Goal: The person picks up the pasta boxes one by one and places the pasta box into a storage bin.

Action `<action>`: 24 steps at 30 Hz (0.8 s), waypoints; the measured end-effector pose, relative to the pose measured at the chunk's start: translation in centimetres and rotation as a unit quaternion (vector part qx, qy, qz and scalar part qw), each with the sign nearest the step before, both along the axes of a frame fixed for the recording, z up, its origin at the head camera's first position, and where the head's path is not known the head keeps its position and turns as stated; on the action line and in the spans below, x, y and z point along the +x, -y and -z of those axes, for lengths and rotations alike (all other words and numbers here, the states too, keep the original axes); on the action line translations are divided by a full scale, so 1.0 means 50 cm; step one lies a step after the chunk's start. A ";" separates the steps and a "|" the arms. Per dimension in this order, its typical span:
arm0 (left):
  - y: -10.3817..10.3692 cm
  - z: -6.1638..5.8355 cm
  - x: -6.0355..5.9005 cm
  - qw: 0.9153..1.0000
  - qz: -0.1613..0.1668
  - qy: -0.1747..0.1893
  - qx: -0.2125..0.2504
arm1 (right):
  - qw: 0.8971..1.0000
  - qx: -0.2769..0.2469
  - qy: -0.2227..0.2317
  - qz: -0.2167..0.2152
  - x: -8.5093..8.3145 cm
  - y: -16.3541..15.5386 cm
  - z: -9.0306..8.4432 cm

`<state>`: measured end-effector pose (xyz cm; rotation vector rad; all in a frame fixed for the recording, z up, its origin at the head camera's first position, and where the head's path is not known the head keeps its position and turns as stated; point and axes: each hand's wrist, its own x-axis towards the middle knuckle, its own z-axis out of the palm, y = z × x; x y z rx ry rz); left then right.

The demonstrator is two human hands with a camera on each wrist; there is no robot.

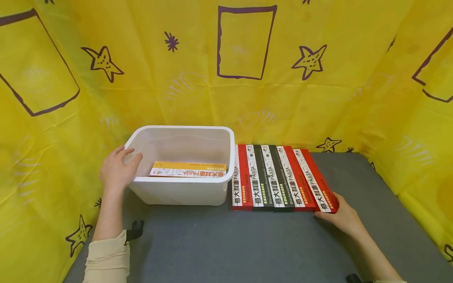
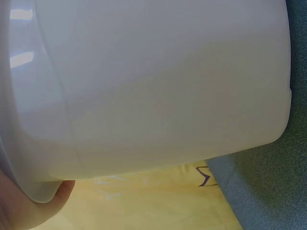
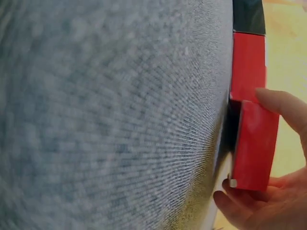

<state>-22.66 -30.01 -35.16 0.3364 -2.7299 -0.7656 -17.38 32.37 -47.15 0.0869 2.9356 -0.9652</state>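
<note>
The left hand (image 1: pixel 116 169) grips the white bin's (image 1: pixel 184 191) rim, steadying it, while the right hand (image 1: pixel 341 217) pinches the end red pasta box (image 1: pixel 316 181) to lift it.

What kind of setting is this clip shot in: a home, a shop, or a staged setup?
Most likely a staged recording booth, not a home or shop: yellow printed sheeting hangs on three sides of a grey-covered table, which holds only a white plastic bin and a neat row of pasta boxes.
</note>
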 end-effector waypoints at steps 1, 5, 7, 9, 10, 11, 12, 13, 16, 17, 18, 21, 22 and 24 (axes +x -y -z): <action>-0.001 0.000 0.000 1.000 0.000 0.000 0.000 | 1.000 -0.006 0.003 0.007 0.001 0.000 -0.003; -0.002 -0.002 0.000 1.000 0.000 0.000 0.000 | 0.999 -0.035 0.011 0.035 0.005 0.001 -0.019; -0.003 -0.002 0.000 1.000 -0.001 0.001 0.001 | 0.998 -0.049 0.007 0.049 0.006 0.002 -0.025; -0.003 -0.002 0.000 1.000 -0.001 0.002 0.002 | 0.996 -0.063 0.002 0.061 0.007 0.004 -0.030; -0.003 -0.002 0.000 1.000 -0.002 0.003 0.003 | 0.995 -0.068 0.000 0.067 0.008 0.006 -0.032; -0.002 -0.002 0.000 1.000 -0.002 0.003 0.004 | 0.995 -0.073 -0.002 0.073 0.008 0.008 -0.034; -0.002 -0.002 0.000 1.000 -0.002 0.003 0.004 | 0.994 -0.076 -0.003 0.078 0.009 0.010 -0.036; -0.003 -0.002 0.000 1.000 -0.003 0.004 0.005 | 0.993 -0.080 -0.003 0.082 0.010 0.011 -0.038; -0.003 -0.002 0.000 1.000 -0.003 0.004 0.006 | 0.992 -0.089 -0.001 0.090 0.012 0.015 -0.041; -0.003 -0.003 0.000 1.000 -0.004 0.004 0.007 | 0.991 -0.093 -0.002 0.093 0.013 0.016 -0.042; -0.003 -0.003 0.000 1.000 -0.004 0.004 0.007 | 0.991 -0.097 -0.004 0.095 0.013 0.016 -0.043; -0.004 -0.003 0.000 1.000 -0.005 0.003 0.008 | 0.988 -0.111 -0.013 0.108 0.012 0.019 -0.045; -0.004 -0.003 0.000 1.000 -0.005 0.002 0.009 | 0.987 -0.116 -0.016 0.113 0.012 0.020 -0.046; -0.004 -0.003 0.001 1.000 -0.005 0.000 0.009 | 0.983 -0.126 -0.025 0.128 0.009 0.022 -0.050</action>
